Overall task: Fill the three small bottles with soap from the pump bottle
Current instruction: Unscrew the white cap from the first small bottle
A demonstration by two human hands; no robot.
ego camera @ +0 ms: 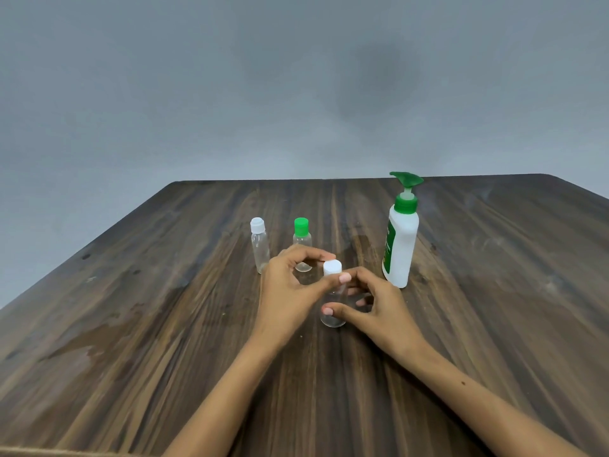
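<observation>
Nearest small bottle (333, 311): clear, upright, long axis vertical, standing on the counter (164, 324) about mid-width, nearer the front edge than the other containers. White cap (332, 268) on top, seemingly not yet off. Right hand (379, 308) wrapped on the bottle body from the right, thumb across the front, fingers behind: clamped on the body. Left hand (290, 285) arriving from the left, thumb tip level with the neck just under the cap, forefinger curled above and behind; contact with the cap itself hard to confirm, grip not closed on it. Hands close together, meeting at the bottle, which sits directly between them. Judged step: uncapping, with twist axis vertical, left hand nearer the cap, right hand steadying. White-capped bottle (259, 247) and green-capped bottle (302, 240) upright farther toward the back edge, left of the hands, both capped, both seemingly empty. Pump bottle (400, 245) upright to the right and slightly behind, near the right hand but apart from it, green nozzle (406, 178) pointing left. No soap visible in any small bottle; filling judged not begun.
</observation>
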